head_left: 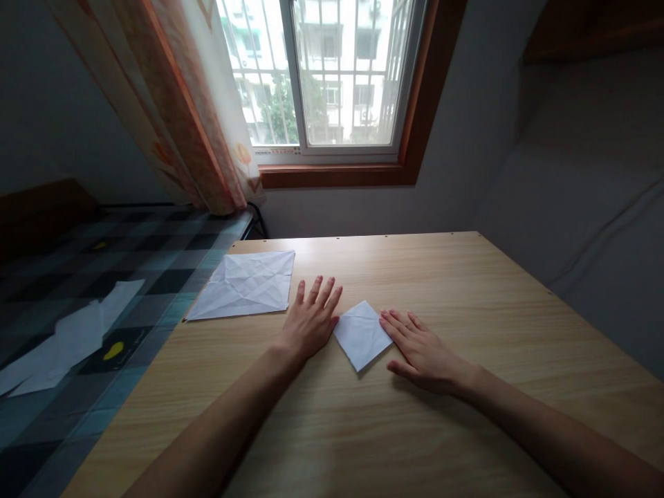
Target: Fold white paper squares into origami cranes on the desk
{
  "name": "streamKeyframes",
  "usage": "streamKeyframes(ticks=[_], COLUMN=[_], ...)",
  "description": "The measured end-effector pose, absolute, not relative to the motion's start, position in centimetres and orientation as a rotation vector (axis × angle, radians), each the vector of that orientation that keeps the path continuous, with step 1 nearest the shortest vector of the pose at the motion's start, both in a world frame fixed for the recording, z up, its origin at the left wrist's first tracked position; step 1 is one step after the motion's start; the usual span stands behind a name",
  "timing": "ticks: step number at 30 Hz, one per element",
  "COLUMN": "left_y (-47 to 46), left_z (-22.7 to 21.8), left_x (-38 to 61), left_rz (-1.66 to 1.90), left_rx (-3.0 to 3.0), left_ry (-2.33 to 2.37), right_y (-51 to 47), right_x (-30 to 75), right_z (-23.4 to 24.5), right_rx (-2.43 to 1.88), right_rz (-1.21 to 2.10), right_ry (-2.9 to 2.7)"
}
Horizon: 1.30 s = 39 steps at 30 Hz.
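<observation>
A small folded white paper (362,337) lies flat on the wooden table, turned so that one corner points toward me. My left hand (312,319) rests palm down at its left corner, fingers spread, the thumb touching the paper's edge. On the other side, my right hand (422,351) lies flat with its fingers stretched out, the fingertips at the right corner of the paper. Neither hand grips anything. Farther left on the table is a larger unfolded white sheet (246,282), crossed by many creases.
The light wooden table (440,443) reaches toward the wall under a barred window (342,83). At the left stands a bed with a checked cover (171,280), where white paper strips (77,335) lie. An orange patterned curtain (191,117) hangs beside the window.
</observation>
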<state>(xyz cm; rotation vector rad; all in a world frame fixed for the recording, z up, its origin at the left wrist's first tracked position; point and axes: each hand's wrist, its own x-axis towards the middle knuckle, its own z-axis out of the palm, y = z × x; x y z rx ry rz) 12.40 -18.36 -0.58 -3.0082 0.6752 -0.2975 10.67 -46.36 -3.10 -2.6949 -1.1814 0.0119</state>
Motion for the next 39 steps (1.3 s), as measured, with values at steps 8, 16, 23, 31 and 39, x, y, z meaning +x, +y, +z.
streamKeyframes(ticks=[8, 16, 23, 31, 39], left_y=[-19.6, -18.8, -16.9, -18.9, -19.7], left_z=[-0.3, -0.6, -0.4, 0.3, 0.1], left_x=[8.5, 8.6, 8.7, 7.7, 8.0], left_rz=[0.106, 0.176, 0.172, -0.063, -0.065], left_rx=[-2.994, -3.035, -3.004, -2.971, -3.029], left_ry=[1.175, 1.169, 1.190, 1.090, 1.280], right_y=[-44.7, -42.4, -44.8, -44.2, -43.5], right_x=[12.1, 15.7, 15.3, 12.0, 10.5], right_z=[-3.2, -2.0, -3.1, -1.6, -2.4], right_rx=[-2.674, -2.632, -2.714, -2.753, -2.557], right_rz=[-0.080, 0.108, 0.047, -0.367, -0.224], right_ry=[-1.076, -1.363, -1.262, -0.978, -1.221])
